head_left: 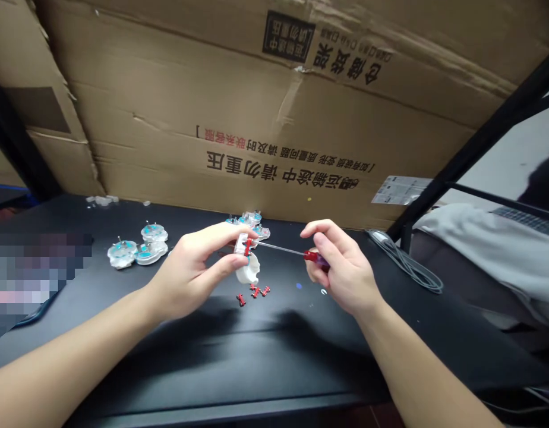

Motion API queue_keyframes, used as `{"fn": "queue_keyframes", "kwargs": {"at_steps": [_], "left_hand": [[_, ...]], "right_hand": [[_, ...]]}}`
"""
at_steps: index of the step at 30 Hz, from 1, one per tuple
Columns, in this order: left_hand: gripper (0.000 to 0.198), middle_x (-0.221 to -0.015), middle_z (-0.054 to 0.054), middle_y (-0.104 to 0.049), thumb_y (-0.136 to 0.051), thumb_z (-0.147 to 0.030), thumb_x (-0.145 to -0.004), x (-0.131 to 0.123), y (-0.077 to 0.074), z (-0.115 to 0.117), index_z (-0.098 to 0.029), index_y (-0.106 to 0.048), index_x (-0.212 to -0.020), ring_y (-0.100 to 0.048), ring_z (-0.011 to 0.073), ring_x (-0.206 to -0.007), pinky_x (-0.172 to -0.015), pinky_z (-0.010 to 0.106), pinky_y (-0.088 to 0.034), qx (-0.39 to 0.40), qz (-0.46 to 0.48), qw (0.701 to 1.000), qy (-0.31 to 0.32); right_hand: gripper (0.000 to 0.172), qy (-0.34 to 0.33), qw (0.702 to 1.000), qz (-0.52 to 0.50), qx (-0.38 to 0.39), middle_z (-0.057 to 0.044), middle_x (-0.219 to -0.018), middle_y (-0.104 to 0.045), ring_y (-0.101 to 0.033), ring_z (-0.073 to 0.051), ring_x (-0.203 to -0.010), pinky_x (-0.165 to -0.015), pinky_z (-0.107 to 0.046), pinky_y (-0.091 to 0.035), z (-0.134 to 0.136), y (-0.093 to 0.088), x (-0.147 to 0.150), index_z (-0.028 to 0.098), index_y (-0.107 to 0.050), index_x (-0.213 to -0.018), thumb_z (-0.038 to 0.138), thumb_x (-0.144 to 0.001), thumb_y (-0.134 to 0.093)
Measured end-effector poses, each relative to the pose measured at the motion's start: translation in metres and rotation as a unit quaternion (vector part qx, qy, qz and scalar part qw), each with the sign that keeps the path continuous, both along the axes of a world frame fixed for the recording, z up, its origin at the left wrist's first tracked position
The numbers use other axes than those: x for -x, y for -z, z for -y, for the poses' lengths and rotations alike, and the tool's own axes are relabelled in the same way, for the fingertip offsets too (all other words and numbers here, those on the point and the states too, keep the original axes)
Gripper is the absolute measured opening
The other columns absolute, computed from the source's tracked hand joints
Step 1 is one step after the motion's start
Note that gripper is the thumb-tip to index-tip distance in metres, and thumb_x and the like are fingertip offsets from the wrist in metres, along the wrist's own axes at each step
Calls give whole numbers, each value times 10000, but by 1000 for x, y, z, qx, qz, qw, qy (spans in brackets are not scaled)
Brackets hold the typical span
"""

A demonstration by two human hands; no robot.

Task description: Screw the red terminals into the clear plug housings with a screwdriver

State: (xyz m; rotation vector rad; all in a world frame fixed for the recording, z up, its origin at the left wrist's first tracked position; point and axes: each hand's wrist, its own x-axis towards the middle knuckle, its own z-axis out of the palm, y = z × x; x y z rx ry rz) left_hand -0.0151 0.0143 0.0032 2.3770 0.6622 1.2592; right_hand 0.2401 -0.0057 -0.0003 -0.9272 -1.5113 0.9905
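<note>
My left hand (192,270) is closed on a small white plastic part (246,261) with a red piece on it, held above the black table (265,351). My right hand (341,264) grips a red-handled screwdriver (311,256). Its thin metal shaft points left and its tip meets the white part at my left fingertips. Under the hands lie three small red pieces (253,293) on the table.
A group of clear and teal round parts (137,248) lies at the left, another group (250,222) behind my hands. A big cardboard box (274,101) stands along the back. A grey cable (406,261) and another person's grey sleeve (488,249) are at the right.
</note>
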Motion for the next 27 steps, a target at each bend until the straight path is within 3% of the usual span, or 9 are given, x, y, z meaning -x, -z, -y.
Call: {"fn": "queue_keyframes", "kwargs": {"at_steps": [3,8,12,16,20,23,27], "left_hand": [[250,-1059,39,-723,-564,-306,-976,-1,0,1,-180,-678,-1159,-667,156,-932,-853,205,-499,30,1,1000,6],[277,-972,26,-742,-536,-387,-986,-6,2,3,-198,-704,-1100,-687,176,-911,-813,222,-525,124,30,992,20],[279,-993,32,-730,-549,-392,-978,-9,3,4,-189,-704,-1090,-674,171,-904,-814,222,-524,139,43,989,20],[289,-975,30,-725,-550,-399,-978,-9,4,3,-193,-691,-1124,-681,172,-898,-813,229,-530,149,66,986,20],[314,-991,34,-725,-563,-411,-971,-8,4,2,-196,-689,-1161,-683,174,-906,-813,233,-534,137,74,988,6],[315,-1065,39,-730,-569,-409,-968,-7,3,3,-203,-689,-1173,-681,180,-953,-841,238,-530,126,69,990,0],[337,-1053,53,-738,-564,-419,-968,-7,2,3,-183,-685,-1176,-688,191,-932,-836,255,-536,127,62,990,-7]], "right_hand": [[120,25,997,17,-66,101,-543,-422,-375,-69,-430,-458,-214,-321,0,2,-1,280,-525,-1044,343,-960,-582],[302,53,970,91,-220,41,-757,-581,-551,-122,-663,-569,-248,-422,1,-2,-13,313,-516,-1094,208,-876,-696],[199,59,974,110,-189,49,-697,-555,-561,-119,-603,-542,-252,-436,0,-1,-16,302,-517,-1132,258,-955,-595],[302,78,966,112,-220,24,-828,-604,-604,-129,-712,-593,-254,-480,0,4,-13,296,-512,-1128,224,-890,-683],[181,69,967,102,-225,23,-824,-598,-617,-129,-715,-621,-266,-505,1,5,-9,284,-521,-1111,263,-949,-599],[237,77,965,99,-232,19,-877,-602,-620,-131,-743,-625,-262,-502,2,3,-7,286,-508,-1063,235,-896,-670],[201,80,972,103,-196,15,-838,-607,-610,-137,-727,-606,-264,-482,3,1,-6,298,-499,-1094,259,-936,-618]]}}
